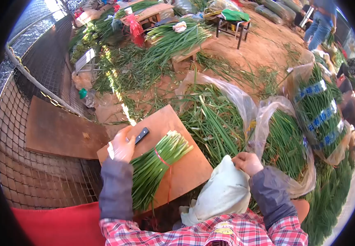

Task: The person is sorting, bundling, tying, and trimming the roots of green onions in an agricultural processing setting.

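Observation:
My left hand (pixel 122 145) is on the left part of a wooden board (pixel 189 166), at the black-handled knife (pixel 142 135); its fingers are partly hidden, so its grip is unclear. A bunch of green stalks (pixel 161 164) lies across the board, tied with a thin red band, pale cut ends toward the upper right. To the right of the board, my right hand (pixel 248 163) pinches the top edge of a whitish cloth (pixel 226 190) that hangs over my lap.
Loose green stalks (pixel 214 123) and plastic-wrapped bundles (pixel 319 110) lie ahead and right. A second board (pixel 64 129) leans near the mesh fence (pixel 34 180) at left. Farther off are a stalk-laden bench (pixel 194 49), a stool (pixel 234 28) and a standing person (pixel 321 24).

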Demonstrator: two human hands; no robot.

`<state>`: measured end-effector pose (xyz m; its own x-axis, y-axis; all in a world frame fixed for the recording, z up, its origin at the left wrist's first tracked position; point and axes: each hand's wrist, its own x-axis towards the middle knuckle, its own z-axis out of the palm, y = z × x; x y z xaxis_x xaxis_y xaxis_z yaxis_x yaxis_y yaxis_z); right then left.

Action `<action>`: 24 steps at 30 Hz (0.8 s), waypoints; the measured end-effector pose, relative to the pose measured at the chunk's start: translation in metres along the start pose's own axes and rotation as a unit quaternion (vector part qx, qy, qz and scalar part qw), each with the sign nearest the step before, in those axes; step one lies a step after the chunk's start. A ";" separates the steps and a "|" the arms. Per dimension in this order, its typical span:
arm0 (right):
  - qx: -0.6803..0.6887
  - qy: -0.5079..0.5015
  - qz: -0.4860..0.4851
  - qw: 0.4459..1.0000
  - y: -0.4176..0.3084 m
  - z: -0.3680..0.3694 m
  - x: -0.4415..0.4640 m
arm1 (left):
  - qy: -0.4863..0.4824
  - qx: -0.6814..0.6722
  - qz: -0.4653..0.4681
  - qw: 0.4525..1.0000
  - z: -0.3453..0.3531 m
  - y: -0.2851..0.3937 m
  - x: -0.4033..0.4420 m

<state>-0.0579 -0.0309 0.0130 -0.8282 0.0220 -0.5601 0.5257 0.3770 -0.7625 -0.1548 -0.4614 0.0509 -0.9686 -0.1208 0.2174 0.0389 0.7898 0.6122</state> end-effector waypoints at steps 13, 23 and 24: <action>-0.066 -0.102 -0.083 0.989 -0.015 -0.001 0.002 | -0.221 0.286 -0.053 0.931 0.061 0.000 0.041; 0.556 -0.580 -0.147 0.577 -0.103 0.089 -0.012 | 0.045 -0.098 0.411 0.905 0.001 0.179 -0.047; 0.592 -0.510 -0.136 0.609 -0.110 0.092 -0.020 | 0.025 -0.116 0.422 0.899 0.008 0.187 -0.061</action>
<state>-0.0813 -0.1582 0.0786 -0.6820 -0.7064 0.1894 0.6679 -0.7071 -0.2322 -0.0908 -0.3015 0.1465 -0.5578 0.4309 0.7093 0.8103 0.4676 0.3532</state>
